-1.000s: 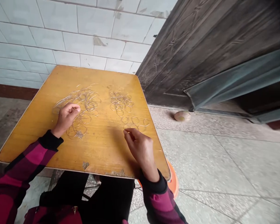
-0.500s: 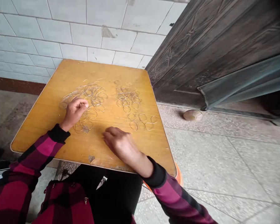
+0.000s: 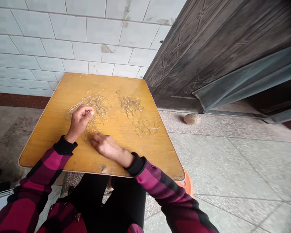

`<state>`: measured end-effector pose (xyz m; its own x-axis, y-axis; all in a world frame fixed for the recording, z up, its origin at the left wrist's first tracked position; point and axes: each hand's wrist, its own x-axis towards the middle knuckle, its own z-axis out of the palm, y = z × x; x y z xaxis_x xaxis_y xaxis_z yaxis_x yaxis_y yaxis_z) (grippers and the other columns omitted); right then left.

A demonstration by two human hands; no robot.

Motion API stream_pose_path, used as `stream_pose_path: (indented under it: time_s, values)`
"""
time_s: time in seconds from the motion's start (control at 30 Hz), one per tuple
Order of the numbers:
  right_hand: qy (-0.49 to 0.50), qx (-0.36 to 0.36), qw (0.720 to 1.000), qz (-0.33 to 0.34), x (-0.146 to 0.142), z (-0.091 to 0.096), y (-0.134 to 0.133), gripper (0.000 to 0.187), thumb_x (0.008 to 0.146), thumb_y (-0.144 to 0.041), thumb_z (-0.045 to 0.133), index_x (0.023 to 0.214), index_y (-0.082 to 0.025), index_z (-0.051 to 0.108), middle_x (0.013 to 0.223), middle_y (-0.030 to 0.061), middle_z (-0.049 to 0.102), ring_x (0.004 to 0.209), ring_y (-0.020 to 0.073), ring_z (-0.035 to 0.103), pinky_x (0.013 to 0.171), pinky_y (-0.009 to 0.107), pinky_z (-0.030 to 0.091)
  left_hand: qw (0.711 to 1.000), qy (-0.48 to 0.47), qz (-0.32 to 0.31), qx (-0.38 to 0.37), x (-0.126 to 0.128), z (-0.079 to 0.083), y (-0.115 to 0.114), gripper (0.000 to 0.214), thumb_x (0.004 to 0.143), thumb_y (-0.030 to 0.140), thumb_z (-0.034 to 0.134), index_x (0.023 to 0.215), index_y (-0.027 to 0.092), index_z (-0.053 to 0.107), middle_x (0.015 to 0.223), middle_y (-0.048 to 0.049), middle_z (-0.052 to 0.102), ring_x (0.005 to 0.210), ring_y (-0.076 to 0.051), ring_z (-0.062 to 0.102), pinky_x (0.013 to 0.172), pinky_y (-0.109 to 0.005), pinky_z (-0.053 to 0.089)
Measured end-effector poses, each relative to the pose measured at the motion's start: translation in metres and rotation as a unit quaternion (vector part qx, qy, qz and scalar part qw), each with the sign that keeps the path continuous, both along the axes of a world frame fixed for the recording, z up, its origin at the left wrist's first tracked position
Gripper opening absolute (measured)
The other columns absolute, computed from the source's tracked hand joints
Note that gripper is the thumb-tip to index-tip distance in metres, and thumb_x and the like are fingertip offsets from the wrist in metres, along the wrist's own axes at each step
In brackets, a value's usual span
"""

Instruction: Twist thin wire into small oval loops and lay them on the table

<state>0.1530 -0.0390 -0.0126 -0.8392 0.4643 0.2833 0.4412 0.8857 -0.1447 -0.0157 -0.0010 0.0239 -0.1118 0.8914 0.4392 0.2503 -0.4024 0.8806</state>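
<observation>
A small wooden table (image 3: 63,94) carries thin wire rings. A tangled heap of wire rings (image 3: 100,105) lies left of centre. My left hand (image 3: 79,122) rests on that heap, fingers curled in a pinch on the wire. My right hand (image 3: 106,145) lies just beside it at the heap's near edge, fingers together and touching the wire. A smaller cluster of rings (image 3: 130,106) lies to the right, and a short row of separate rings (image 3: 146,127) sits nearer the right edge.
A white tiled wall (image 3: 63,42) stands behind the table. A dark carved wooden door (image 3: 220,48) is on the right, with a small round stone (image 3: 192,118) on the stone floor before it. An orange stool (image 3: 188,184) shows under the table's right corner.
My right hand has moved left across the table, from near the row of separate rings to the near edge of the tangled heap beside my left hand. My left hand stayed put.
</observation>
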Motion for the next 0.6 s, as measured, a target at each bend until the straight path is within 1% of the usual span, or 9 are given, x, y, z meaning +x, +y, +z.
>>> stream_pose_path:
  time_s: [0.07, 0.13, 0.2, 0.3, 0.4, 0.43, 0.5, 0.57, 0.6]
  values:
    - [0.123, -0.080, 0.989, 0.002, 0.010, 0.007, 0.004, 0.019, 0.096, -0.017, 0.048, 0.088, -0.015, 0.065, 0.090, 0.0081, 0.066, 0.084, 0.0160, 0.061, 0.069, 0.026, 0.050, 1.000, -0.005, -0.017, -0.004, -0.003, 0.006, -0.002, 0.017, 0.083, 0.035, 0.062, 0.082, 0.019, 0.067, 0.073, -0.0005, 0.060, 0.055, -0.010, 0.047, 0.052, -0.024, 0.037]
    - [0.270, -0.178, 0.946, -0.016, 0.019, 0.014, 0.009, 0.015, 0.094, -0.023, 0.053, 0.089, -0.016, 0.066, 0.088, 0.0068, 0.068, 0.081, 0.0149, 0.063, 0.072, 0.027, 0.052, 0.999, -0.001, -0.038, -0.016, -0.006, 0.010, -0.002, 0.021, 0.084, 0.038, 0.061, 0.081, 0.018, 0.068, 0.067, 0.0000, 0.059, 0.053, -0.010, 0.046, 0.051, -0.024, 0.036]
    - [0.396, -0.302, 0.865, -0.049, 0.024, 0.019, 0.014, 0.014, 0.090, -0.029, 0.061, 0.085, -0.017, 0.067, 0.079, 0.0037, 0.068, 0.069, 0.0123, 0.063, 0.065, 0.026, 0.053, 0.998, 0.008, -0.058, -0.028, -0.008, 0.011, -0.001, 0.028, 0.086, 0.043, 0.059, 0.079, 0.017, 0.068, 0.063, 0.0000, 0.058, 0.052, -0.010, 0.047, 0.050, -0.024, 0.036]
    - [0.511, -0.479, 0.710, -0.069, 0.026, 0.019, 0.024, 0.019, 0.078, -0.037, 0.073, 0.080, -0.018, 0.069, 0.070, 0.0003, 0.070, 0.059, 0.0100, 0.064, 0.058, 0.023, 0.054, 0.994, 0.018, -0.096, -0.040, -0.007, 0.006, 0.002, 0.041, 0.091, 0.050, 0.049, 0.078, 0.016, 0.069, 0.068, -0.0035, 0.063, 0.055, -0.011, 0.051, 0.051, -0.024, 0.038]
    - [0.566, -0.562, 0.599, -0.070, 0.027, 0.018, 0.032, 0.025, 0.068, -0.038, 0.082, 0.077, -0.018, 0.070, 0.075, 0.0000, 0.073, 0.062, 0.0087, 0.066, 0.058, 0.019, 0.056, 0.995, 0.025, -0.090, -0.033, -0.005, 0.001, 0.004, 0.042, 0.091, 0.052, 0.048, 0.083, 0.017, 0.069, 0.079, -0.0056, 0.068, 0.061, -0.012, 0.055, 0.055, -0.024, 0.043]
    - [0.579, -0.571, 0.578, -0.069, 0.029, 0.019, 0.034, 0.024, 0.067, -0.038, 0.083, 0.076, -0.019, 0.071, 0.077, -0.0002, 0.073, 0.062, 0.0080, 0.066, 0.058, 0.018, 0.056, 0.998, 0.023, -0.064, -0.017, -0.005, 0.001, 0.004, 0.039, 0.089, 0.051, 0.051, 0.086, 0.017, 0.069, 0.083, -0.0055, 0.069, 0.065, -0.013, 0.057, 0.059, -0.025, 0.045]
    - [0.603, -0.562, 0.563, -0.066, 0.032, 0.021, 0.037, 0.022, 0.067, -0.037, 0.083, 0.076, -0.020, 0.071, 0.078, -0.0008, 0.073, 0.063, 0.0072, 0.066, 0.059, 0.017, 0.056, 0.999, 0.016, 0.019, 0.040, -0.005, 0.002, 0.004, 0.032, 0.087, 0.048, 0.057, 0.093, 0.018, 0.068, 0.093, -0.0055, 0.068, 0.080, -0.015, 0.062, 0.072, -0.027, 0.049]
    - [0.629, -0.514, 0.579, -0.069, 0.034, 0.023, 0.038, 0.019, 0.070, -0.036, 0.081, 0.076, -0.021, 0.071, 0.080, -0.0009, 0.072, 0.065, 0.0081, 0.066, 0.062, 0.019, 0.057, 0.989, 0.017, 0.103, 0.107, -0.004, 0.003, 0.001, 0.028, 0.086, 0.044, 0.060, 0.097, 0.019, 0.066, 0.102, -0.0057, 0.065, 0.094, -0.018, 0.061, 0.083, -0.030, 0.048]
    - [0.637, -0.475, 0.602, -0.077, 0.035, 0.024, 0.037, 0.016, 0.073, -0.035, 0.079, 0.077, -0.022, 0.071, 0.083, -0.0006, 0.072, 0.067, 0.0089, 0.066, 0.064, 0.022, 0.058, 0.984, 0.020, 0.124, 0.128, -0.003, 0.003, -0.001, 0.027, 0.085, 0.042, 0.061, 0.097, 0.019, 0.066, 0.103, -0.0056, 0.064, 0.097, -0.018, 0.060, 0.085, -0.031, 0.048]
